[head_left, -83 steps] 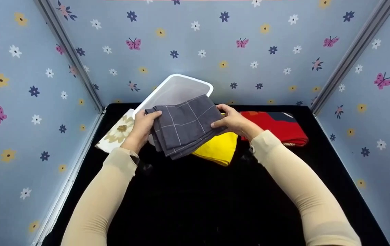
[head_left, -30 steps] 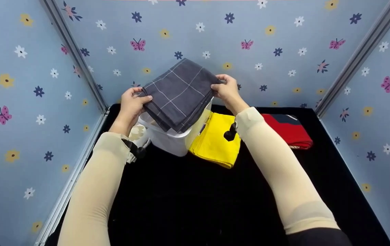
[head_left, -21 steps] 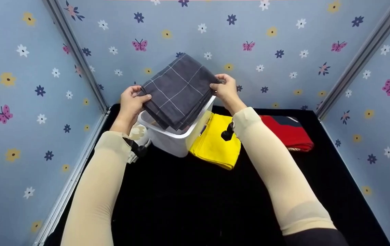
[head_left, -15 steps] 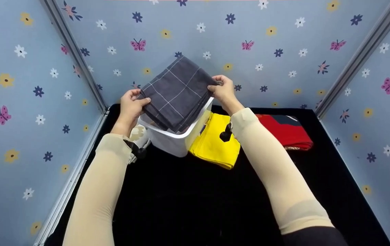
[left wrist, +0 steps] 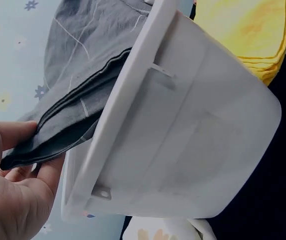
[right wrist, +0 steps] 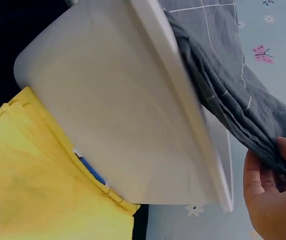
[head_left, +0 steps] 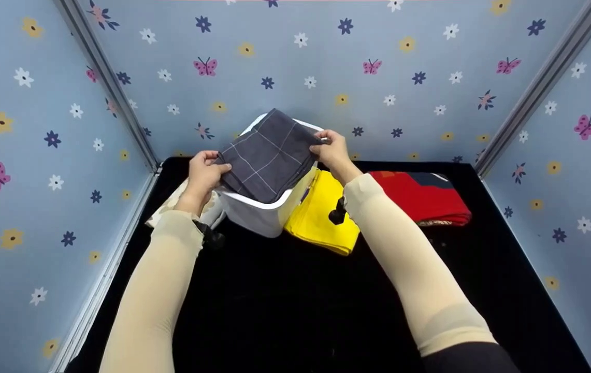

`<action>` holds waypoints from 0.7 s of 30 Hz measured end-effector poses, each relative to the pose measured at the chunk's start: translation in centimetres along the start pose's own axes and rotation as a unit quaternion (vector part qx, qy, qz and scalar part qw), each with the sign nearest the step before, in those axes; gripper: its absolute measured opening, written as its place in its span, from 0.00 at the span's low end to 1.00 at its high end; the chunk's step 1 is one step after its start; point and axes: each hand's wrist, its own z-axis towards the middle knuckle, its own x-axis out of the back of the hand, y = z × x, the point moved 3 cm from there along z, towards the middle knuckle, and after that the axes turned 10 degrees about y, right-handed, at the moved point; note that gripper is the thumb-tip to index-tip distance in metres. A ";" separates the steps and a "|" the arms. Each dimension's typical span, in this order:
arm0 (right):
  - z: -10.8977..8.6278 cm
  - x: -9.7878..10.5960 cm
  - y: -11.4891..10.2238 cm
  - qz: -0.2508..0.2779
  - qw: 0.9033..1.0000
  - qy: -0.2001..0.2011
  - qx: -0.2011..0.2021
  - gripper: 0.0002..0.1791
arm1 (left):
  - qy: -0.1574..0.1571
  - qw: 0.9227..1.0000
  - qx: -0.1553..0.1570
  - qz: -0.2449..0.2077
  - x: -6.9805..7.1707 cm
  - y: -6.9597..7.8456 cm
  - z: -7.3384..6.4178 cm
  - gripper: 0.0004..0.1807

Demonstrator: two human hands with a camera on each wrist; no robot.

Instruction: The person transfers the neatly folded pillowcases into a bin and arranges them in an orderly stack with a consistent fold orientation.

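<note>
A folded dark grey cloth [head_left: 267, 155] with thin white check lines spans the mouth of a white plastic bin [head_left: 254, 217]. My left hand [head_left: 204, 176] pinches its left corner between thumb and fingers. At the opposite corner, the thumb and fingers of my right hand [head_left: 331, 153] grip the folded layers. In the left wrist view the cloth [left wrist: 88, 75] dips inside the bin's rim [left wrist: 118, 105], while the held corner sticks out past it. The right wrist view shows the cloth's layered edge [right wrist: 222, 95] crossing over the rim. The bin's inside is mostly hidden under the cloth.
A folded yellow cloth [head_left: 326, 217] lies against the bin's right side. Further right is a folded red and dark blue cloth [head_left: 419, 199]. A white floral cloth [head_left: 168, 207] lies left of the bin, partly behind my left wrist. Flower-patterned walls enclose the black table [head_left: 295, 300].
Both hands first raised the grey cloth up and back over the bin, then lowered it onto the opening. The bin, tilted up earliest, now stands upright. Both hands keep their hold.
</note>
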 end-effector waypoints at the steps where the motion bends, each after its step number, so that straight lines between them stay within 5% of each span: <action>1: -0.1 0.0 0.2 -0.004 1.000 0.000 0.001 0.11 | 0.001 1.000 0.002 0.007 0.0 -0.1 -0.1 0.18; 8: -0.2 -0.4 0.6 -0.004 1.000 -0.006 0.005 0.12 | -0.001 1.000 0.013 0.016 0.2 -0.4 -0.3 0.17; 21: -0.4 -0.3 0.8 -0.057 0.998 -0.030 -0.022 0.23 | 0.013 0.997 -0.038 0.067 0.6 -0.5 -0.6 0.30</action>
